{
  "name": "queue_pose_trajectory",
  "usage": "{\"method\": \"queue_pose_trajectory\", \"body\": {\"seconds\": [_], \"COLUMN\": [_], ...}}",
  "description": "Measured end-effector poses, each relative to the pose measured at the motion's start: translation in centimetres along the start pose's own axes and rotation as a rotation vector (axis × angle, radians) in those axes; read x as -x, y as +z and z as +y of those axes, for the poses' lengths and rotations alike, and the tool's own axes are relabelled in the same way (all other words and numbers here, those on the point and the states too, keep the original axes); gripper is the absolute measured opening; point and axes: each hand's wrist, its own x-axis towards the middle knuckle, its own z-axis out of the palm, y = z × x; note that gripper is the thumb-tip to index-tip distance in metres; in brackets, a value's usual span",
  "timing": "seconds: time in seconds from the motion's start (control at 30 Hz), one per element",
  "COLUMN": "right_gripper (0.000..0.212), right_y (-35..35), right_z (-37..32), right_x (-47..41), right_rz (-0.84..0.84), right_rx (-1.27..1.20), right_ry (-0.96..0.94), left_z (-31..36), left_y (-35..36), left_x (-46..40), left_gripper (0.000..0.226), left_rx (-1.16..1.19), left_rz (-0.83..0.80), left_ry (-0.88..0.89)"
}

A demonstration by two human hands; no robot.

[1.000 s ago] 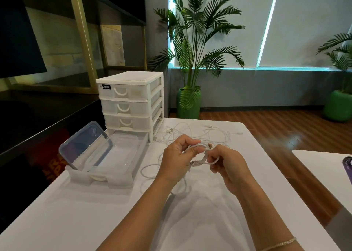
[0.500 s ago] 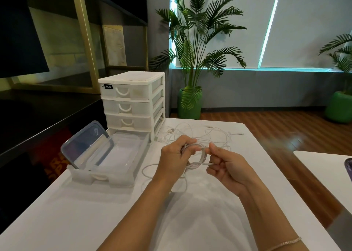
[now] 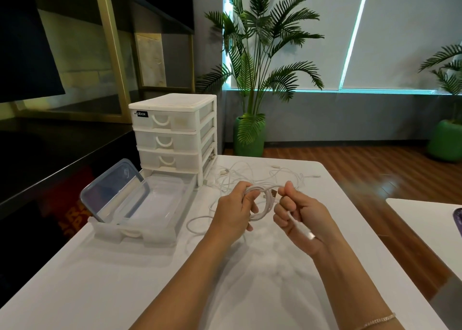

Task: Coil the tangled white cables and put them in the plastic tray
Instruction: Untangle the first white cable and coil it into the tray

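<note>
A small coil of white cable hangs between my two hands above the table's middle. My left hand pinches the coil's left side. My right hand grips the cable's free end, whose plug lies across the palm. A tangle of loose white cables lies on the table just behind my hands. The clear plastic tray, a pulled-out drawer, sits to the left with nothing coiled in it.
A white three-drawer plastic cabinet stands behind the tray. A clear lid leans on the tray's left rim. The white table ends at right over a wooden floor, and a second table begins beyond the gap.
My right hand has drawn the cable's end out to the right and down, so the plug now lies across its palm. The coil in my left hand looks wider.
</note>
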Motion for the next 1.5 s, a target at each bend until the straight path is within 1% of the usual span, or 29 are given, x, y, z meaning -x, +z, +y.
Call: {"method": "queue_pose_trajectory", "body": {"seconds": [0.1,0.17,0.3,0.37,0.43,0.47,0.57,0.67,0.8,0.93,1.0,1.07,1.13,1.23,1.37,1.43,1.5], "right_gripper": [0.024,0.022,0.024,0.026,0.029,0.03,0.03,0.028,0.026,0.025,0.024,0.021,0.02,0.015,0.01,0.007,0.008], "right_y": [-0.4,-0.6,-0.5,-0.3,-0.1,0.0,-0.1,-0.3,-0.3,-0.6,-0.7,-0.6,-0.7,-0.8,-1.1,-1.2,-1.3], "right_z": [-0.1,-0.3,-0.2,0.3,0.5,0.5,0.2,0.3,0.4,0.8,1.0,1.1,1.1,0.8,0.5,0.6,0.6], "right_x": [-0.1,0.0,-0.1,-0.2,-0.1,0.0,0.3,0.2,0.0,-0.5,-0.7,-0.8,-0.7,-0.5,-0.4,-0.5,-0.7], "right_rz": [0.076,0.137,0.256,0.283,0.263,0.25,0.272,0.286,0.306,0.288,0.273,0.264,0.272,0.3,0.322,0.32,0.316], "right_rx": [0.134,0.291,0.611,0.65,0.605,0.57,0.479,0.42,0.47,0.561,0.615,0.639,0.664,0.642,0.594,0.576,0.567], "right_ry": [-0.037,-0.081,-0.193,-0.19,-0.139,-0.11,-0.067,-0.054,-0.071,-0.123,-0.144,-0.152,-0.158,-0.171,-0.138,-0.107,-0.076], "left_z": [0.2,0.1,0.5,1.2,1.8,1.8,1.5,1.3,1.3,1.6,1.7,1.6,1.5,1.8,1.8,1.7,1.6], "left_y": [-0.3,-0.4,-0.4,0.1,0.8,1.2,1.5,1.0,0.1,-0.2,0.0,0.2,0.3,0.4,1.1,1.2,1.1], "left_x": [-0.1,-0.2,0.0,0.3,0.7,0.9,1.0,1.0,1.0,1.2,1.2,1.1,1.1,1.4,1.6,1.6,1.5], "left_gripper": [0.015,0.016,0.019,0.018,0.015,0.013,0.009,0.015,0.023,0.041,0.038,0.033,0.034,0.035,0.036,0.038,0.038], "left_rx": [0.016,0.064,0.324,0.441,0.53,0.538,0.382,0.199,-0.162,-0.366,-0.369,-0.307,-0.244,-0.166,-0.172,-0.106,-0.063], "left_rz": [-0.001,-0.015,-0.05,-0.055,-0.064,-0.074,-0.1,-0.103,-0.039,-0.06,-0.081,-0.109,-0.111,-0.059,0.007,0.026,0.007], "left_ry": [-0.024,-0.051,-0.145,-0.21,-0.254,-0.255,-0.161,-0.083,-0.044,-0.002,0.009,-0.012,-0.019,0.016,0.077,0.059,0.05]}}
